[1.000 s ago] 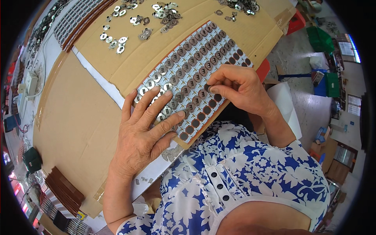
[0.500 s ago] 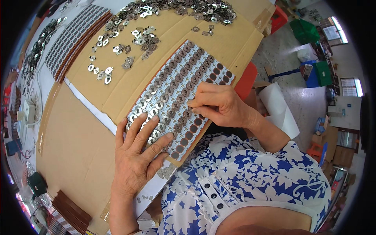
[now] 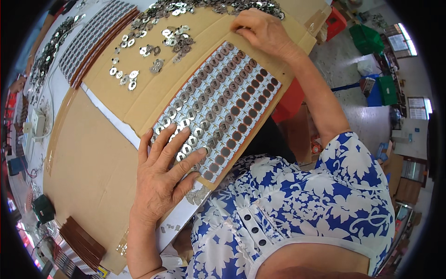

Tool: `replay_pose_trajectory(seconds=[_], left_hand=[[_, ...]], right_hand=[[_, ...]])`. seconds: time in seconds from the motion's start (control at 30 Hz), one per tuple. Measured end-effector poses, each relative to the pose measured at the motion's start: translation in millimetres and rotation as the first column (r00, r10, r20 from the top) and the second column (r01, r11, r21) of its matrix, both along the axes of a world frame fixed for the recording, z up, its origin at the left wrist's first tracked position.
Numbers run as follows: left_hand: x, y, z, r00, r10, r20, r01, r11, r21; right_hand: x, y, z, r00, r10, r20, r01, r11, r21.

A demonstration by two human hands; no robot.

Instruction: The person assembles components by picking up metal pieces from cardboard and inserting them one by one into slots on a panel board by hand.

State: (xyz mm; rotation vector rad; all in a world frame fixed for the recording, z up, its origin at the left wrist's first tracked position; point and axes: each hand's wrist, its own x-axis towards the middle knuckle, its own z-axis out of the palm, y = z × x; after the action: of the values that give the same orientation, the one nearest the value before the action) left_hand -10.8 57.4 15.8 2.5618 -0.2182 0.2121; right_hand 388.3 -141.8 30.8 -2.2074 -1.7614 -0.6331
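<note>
A printed sheet [image 3: 259, 98] with rows of round dark spots lies slanted on the cardboard. Small metal discs [image 3: 215, 108] with tabs cover many of its spots, while the rows along the near right side show bare dark circles [image 3: 236, 136]. My left hand [image 3: 160, 179] rests flat with spread fingers on the sheet's lower left corner, over some shiny discs. Beyond the sheet's far end, my right hand [image 3: 265, 31] is at the edge of a heap of loose discs [image 3: 186, 8]. Its fingers are curled together, and whatever is between them is hidden.
Small clusters of loose discs [image 3: 182, 44] lie left of the sheet. A stack of similar sheets [image 3: 95, 42] stands at the far left on the cardboard [image 3: 88, 162]. Brown strips [image 3: 82, 244] are at the near left. A red stool [image 3: 290, 100] stands beyond the table's right edge.
My right hand has left the sheet's right side and moved far, up to the loose discs. My left hand stays on the sheet's corner.
</note>
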Motion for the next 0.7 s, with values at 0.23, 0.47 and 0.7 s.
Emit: replay_pose_trajectory(seconds=[0.23,0.47,0.7], left_hand=[[-5.4,1.7,0.3,0.999,0.042,-0.032,-0.042,0.999,-0.016],[-1.1,3.6,2.9,0.999,0.013,-0.032,-0.013,1.000,0.001],[-1.4,2.4,0.4,1.000,0.015,-0.010,-0.015,1.000,-0.005]], right_hand=[[-120.4,-22.2,6.0,0.250,0.089,-0.964,0.087,0.990,0.114],[-168.9,-46.1,-3.1,0.387,0.000,-0.922,0.112,0.993,0.047],[-171.7,-45.4,-7.1,0.398,-0.018,-0.917,0.115,0.993,0.030]])
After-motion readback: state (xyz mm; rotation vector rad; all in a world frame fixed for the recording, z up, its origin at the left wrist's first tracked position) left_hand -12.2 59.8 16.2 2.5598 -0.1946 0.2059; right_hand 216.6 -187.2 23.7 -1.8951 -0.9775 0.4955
